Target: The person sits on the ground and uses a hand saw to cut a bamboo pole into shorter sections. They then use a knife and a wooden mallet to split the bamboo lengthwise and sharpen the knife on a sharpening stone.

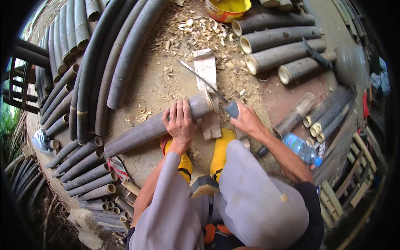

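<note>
Head view: saw a gray bamboo tube [152, 129] slanting over the floor [139, 100], smooth and round, rimmed with paler wood at its right end, there crossing a pale, scuffed wooden board [206, 71]. Found the left hand [180, 125] laid over the tube near that end, back upward, fingers curved across it and gripping, left forearm [148, 185] rising from below. Found the right hand [246, 118] closed around a gray-handled, slim metal tool [204, 81], fingers wrapped firmly, right forearm [278, 151] angled inward. Traced the straight blade pointing up and left, close by the tube's end; could not tell contact there. Spotted curled, flaky wood shavings [212, 29] beyond, a yellow bucket [225, 16] at the top, hollow bamboo lengths [281, 39] to the right under a curved dark knife [320, 59], and a clear plastic bottle [301, 149] lower down.
</note>
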Demonstrator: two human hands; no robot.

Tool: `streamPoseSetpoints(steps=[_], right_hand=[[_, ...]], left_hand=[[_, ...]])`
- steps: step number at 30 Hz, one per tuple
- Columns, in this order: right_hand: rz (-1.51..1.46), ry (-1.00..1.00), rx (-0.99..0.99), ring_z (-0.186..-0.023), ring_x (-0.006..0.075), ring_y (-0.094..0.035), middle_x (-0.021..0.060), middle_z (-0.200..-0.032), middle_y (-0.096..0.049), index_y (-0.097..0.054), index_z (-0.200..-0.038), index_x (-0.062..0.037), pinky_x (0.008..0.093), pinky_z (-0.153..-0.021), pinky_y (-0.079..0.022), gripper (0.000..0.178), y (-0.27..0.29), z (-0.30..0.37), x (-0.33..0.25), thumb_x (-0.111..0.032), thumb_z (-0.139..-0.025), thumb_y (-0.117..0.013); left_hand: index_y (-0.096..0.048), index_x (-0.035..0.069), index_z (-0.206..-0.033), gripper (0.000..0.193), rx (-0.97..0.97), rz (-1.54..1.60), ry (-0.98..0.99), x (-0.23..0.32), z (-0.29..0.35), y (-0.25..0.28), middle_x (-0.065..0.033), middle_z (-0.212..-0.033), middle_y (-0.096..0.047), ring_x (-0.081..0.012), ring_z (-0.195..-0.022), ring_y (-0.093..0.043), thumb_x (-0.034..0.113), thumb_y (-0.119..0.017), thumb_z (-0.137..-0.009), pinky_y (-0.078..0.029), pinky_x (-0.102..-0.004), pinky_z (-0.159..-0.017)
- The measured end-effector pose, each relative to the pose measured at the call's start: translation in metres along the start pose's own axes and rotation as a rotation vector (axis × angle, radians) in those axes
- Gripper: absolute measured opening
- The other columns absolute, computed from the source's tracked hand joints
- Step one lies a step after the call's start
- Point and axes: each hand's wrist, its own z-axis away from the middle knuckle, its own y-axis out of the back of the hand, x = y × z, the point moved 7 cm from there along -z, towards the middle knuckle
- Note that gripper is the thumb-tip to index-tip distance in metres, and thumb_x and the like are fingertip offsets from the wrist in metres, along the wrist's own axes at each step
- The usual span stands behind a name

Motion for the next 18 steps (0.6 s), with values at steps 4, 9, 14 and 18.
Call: streamPoseSetpoints(steps=[4,9,14,18], right_hand=[[-0.201,0.212,0.189,-0.071,0.0278,-0.069,0.0174,-0.081,-0.066,-0.053,-0.108,0.0015,0.0364,-0.063,-0.055,0.037,0.026,0.018,-0.049,-0.008,-0.078,-0.072],[-0.187,0.441,0.309,-0.071,0.0314,-0.070,0.0215,-0.080,-0.065,-0.045,-0.104,0.0018,0.0359,-0.058,-0.061,0.038,0.019,0.024,-0.059,-0.009,-0.079,-0.073],[-0.151,0.078,-0.022,-0.073,0.0351,-0.069,0.0247,-0.082,-0.066,-0.043,-0.108,0.0040,0.0406,-0.062,-0.060,0.039,-0.008,0.003,-0.017,-0.005,-0.080,-0.068],[-0.199,0.117,0.057,-0.078,0.0371,-0.070,0.0247,-0.084,-0.066,-0.045,-0.111,0.0032,0.0435,-0.067,-0.057,0.040,0.001,0.010,-0.023,-0.007,-0.079,-0.068]], left_hand=[[-0.057,0.011,-0.125,0.064,0.018,0.035,-0.001,-0.001,0.004,0.000,-0.0046,-0.120,-0.062,-0.0211,-0.115,-0.057,0.016,-0.074,-0.063,-0.034,-0.0410,-0.101],[-0.055,0.011,-0.126,0.069,-0.037,0.049,0.004,-0.002,0.000,0.001,-0.0049,-0.117,-0.062,-0.0218,-0.115,-0.056,0.017,-0.076,-0.061,-0.033,-0.0417,-0.101],[-0.053,0.010,-0.127,0.080,-0.292,0.147,0.012,-0.002,-0.021,0.012,-0.0060,-0.112,-0.062,-0.0254,-0.112,-0.055,0.022,-0.082,-0.054,-0.034,-0.0441,-0.099],[-0.050,0.009,-0.118,0.075,-0.842,0.235,-0.101,-0.004,-0.055,-0.010,-0.0068,-0.117,-0.057,-0.0248,-0.114,-0.053,0.021,-0.084,-0.052,-0.036,-0.0476,-0.097]])
